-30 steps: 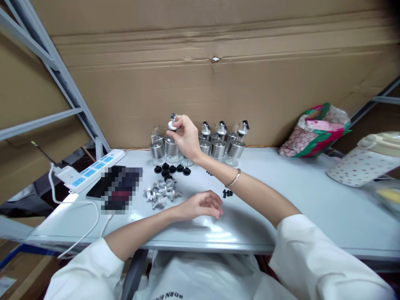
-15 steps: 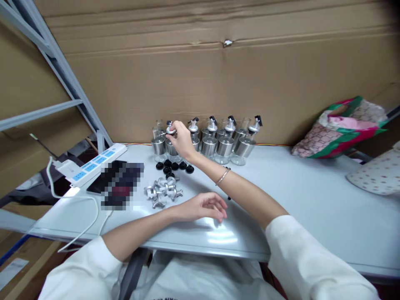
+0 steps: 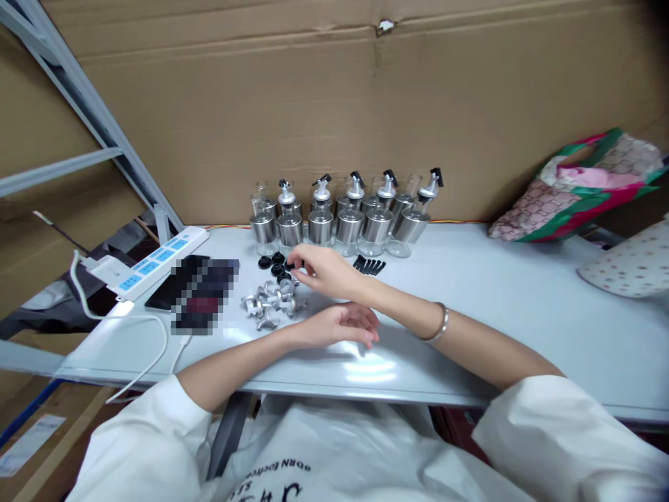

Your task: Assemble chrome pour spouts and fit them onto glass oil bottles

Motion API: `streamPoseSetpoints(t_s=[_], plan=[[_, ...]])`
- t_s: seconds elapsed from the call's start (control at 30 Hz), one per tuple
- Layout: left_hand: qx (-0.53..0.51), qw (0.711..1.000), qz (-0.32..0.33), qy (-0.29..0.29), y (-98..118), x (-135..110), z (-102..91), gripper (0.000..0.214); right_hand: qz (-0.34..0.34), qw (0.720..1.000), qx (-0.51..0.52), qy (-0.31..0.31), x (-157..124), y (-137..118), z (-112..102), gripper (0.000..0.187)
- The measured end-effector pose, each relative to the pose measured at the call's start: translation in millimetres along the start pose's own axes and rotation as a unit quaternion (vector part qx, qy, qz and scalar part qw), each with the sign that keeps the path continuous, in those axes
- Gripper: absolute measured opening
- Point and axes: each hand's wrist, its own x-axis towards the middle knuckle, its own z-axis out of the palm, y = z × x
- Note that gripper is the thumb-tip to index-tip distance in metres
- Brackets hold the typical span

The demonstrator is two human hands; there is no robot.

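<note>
My right hand is over the black stoppers, thumb and forefinger apart at the edge of the pile; any contact is hard to make out. Just in front lies a heap of silvery pourer tops. My left hand rests on the table, palm inward, fingers loosely bent, with nothing visible in it. Behind stand rows of glass bottles with steel sleeves. Several front bottles carry silver pourers with black flaps; the front bottle at the left end has an uncapped neck.
Small black flaps lie in a row beyond my right wrist. At left are a power strip, a white cable and a partly blurred phone. A patterned bag stands at right, against a cardboard wall.
My right hand has let go of the pourer, which sits on the second front bottle from the left, and come down to the black stoppers. The left hand stays about the same.
</note>
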Motion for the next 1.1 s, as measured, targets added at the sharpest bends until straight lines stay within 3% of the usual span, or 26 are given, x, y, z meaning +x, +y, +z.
streamPoseSetpoints(t_s=[0.07,0.13,0.3,0.53,0.73,0.8,0.9,1.1], plan=[[0.025,1.0,-0.004,-0.005,0.2,-0.6,0.0,0.035,-0.005,0.992,0.012,-0.129,-10.7,-0.1,-4.5,0.014],[0.066,0.998,-0.004,-0.018,0.6,-2.1,1.0,0.032,-0.002,0.979,0.024,-0.202,-16.4,3.9,-7.8,0.015],[0.182,0.983,-0.001,-0.033,3.4,-6.8,4.8,0.022,-0.003,0.966,-0.017,-0.257,-21.4,11.2,-5.1,0.023],[0.198,0.979,0.008,-0.053,6.3,-8.9,6.5,0.018,-0.013,0.975,0.022,-0.223,-27.2,7.4,-0.9,0.015],[0.158,0.987,-0.005,-0.041,4.3,-7.7,3.7,0.022,0.057,0.987,0.114,-0.1,-42.4,12.9,-30.2,0.012],[0.118,0.993,-0.013,-0.028,4.2,-5.7,2.1,0.023,0.106,0.978,0.167,-0.06,-49.8,15.0,-43.5,0.005],[0.049,0.999,-0.018,-0.006,4.1,-2.6,0.3,0.027,0.18,0.947,0.264,-0.027,-62.0,19.4,-58.2,0.015],[-0.081,0.995,0.017,0.063,0.3,-0.1,-2.6,0.048,0.244,0.906,0.346,0.027,-80.1,26.1,-63.6,0.029]])
